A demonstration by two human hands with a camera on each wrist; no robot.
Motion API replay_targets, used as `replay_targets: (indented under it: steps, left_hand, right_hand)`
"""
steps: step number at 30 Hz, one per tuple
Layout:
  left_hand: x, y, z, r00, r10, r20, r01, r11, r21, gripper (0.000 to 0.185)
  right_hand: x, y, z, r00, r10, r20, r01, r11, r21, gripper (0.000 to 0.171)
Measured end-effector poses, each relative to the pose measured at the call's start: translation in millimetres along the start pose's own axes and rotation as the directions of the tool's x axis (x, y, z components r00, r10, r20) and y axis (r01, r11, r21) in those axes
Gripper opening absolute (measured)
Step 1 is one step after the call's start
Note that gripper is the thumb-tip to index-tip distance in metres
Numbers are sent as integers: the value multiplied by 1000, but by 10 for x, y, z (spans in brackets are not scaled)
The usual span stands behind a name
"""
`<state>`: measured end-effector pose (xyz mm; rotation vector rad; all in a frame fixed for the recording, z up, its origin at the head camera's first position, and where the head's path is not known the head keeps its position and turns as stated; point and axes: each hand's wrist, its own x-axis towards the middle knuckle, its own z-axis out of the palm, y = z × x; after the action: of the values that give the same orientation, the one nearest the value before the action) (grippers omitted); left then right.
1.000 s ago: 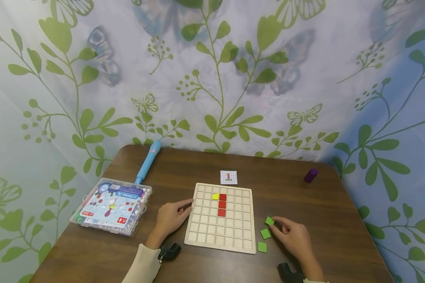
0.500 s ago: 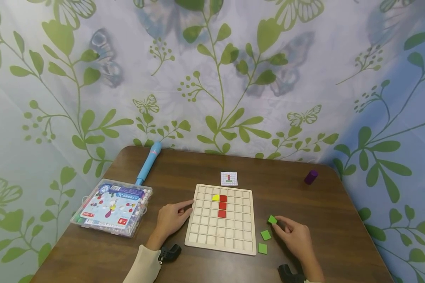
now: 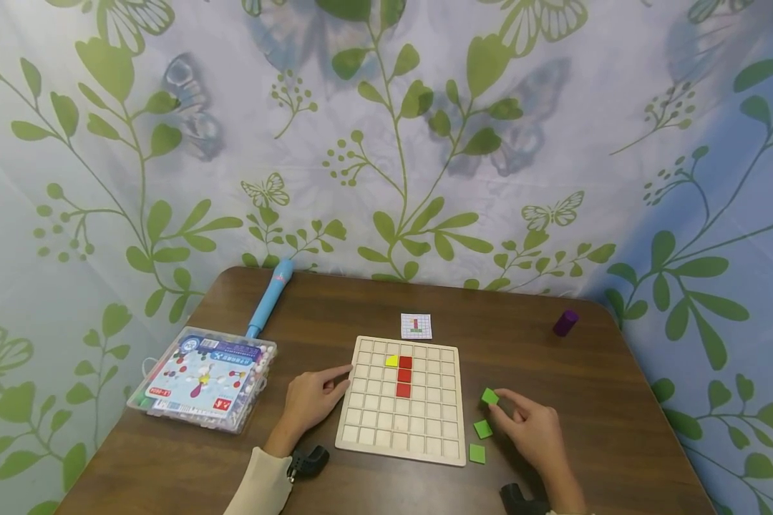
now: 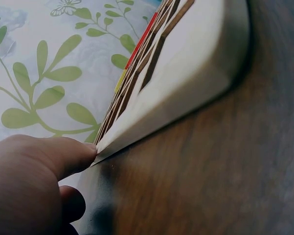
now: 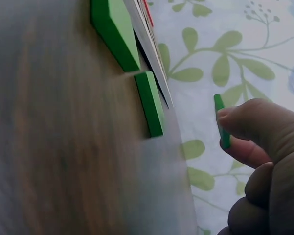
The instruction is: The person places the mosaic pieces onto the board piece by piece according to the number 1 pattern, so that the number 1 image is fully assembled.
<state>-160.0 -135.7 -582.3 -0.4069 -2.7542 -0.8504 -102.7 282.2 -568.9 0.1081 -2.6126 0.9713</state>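
A pale wooden grid board (image 3: 428, 422) lies on the table, with a yellow piece (image 3: 392, 361) and a column of red square tiles (image 3: 404, 375) in its cells. My left hand (image 3: 312, 402) touches the board's left edge with its fingertips; the left wrist view shows a fingertip against the rim (image 4: 137, 125). To the right of the board, my right hand (image 3: 533, 429) pinches a green square tile (image 3: 489, 397) between thumb and finger. The right wrist view shows this tile (image 5: 220, 115) lifted off the table. Two more green tiles, one nearer (image 3: 477, 453) and one farther (image 3: 483, 429), lie beside the board.
A small pattern card (image 3: 416, 326) lies behind the board. At the left sits a clear plastic case (image 3: 202, 379) near a blue microphone-shaped stick (image 3: 270, 297). A purple cylinder (image 3: 565, 323) stands at the far right. A patterned cloth hangs behind the table.
The right hand first drew the pinched green tile slightly right, then brought it back left and a little away from me. The left hand stays at the board's edge.
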Motion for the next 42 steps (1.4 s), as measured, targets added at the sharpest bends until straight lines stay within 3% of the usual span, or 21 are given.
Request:
replay_targets:
  steps: [9, 16, 27, 34, 42]
  left_hand:
    - [1, 2, 12, 999, 22, -28, -23, 1000, -2, 29]
    - [-2, 8, 2, 999, 28, -33, -28, 1000, -8, 30]
    - [1, 24, -10, 999, 25, -32, -25, 1000, -14, 30]
    - [24, 14, -28, 1000, 10, -5, -10, 1000, -19, 30]
    - [15, -4, -8, 1000, 18, -8, -18, 1000, -15, 30]
  right_hand:
    - [28, -168, -3, 1000, -21, 16, 21, 1000, -23, 22]
    - [64, -357, 18, 986, -165, -35, 164, 986, -4, 27]
    - [132, -662, 219, 986, -151, 73, 149, 988, 39, 27]
    - [234, -859, 333, 974, -199, 109, 194, 979, 57, 28]
    - [286, -975, 541, 958, -202, 206, 178, 975, 130, 24]
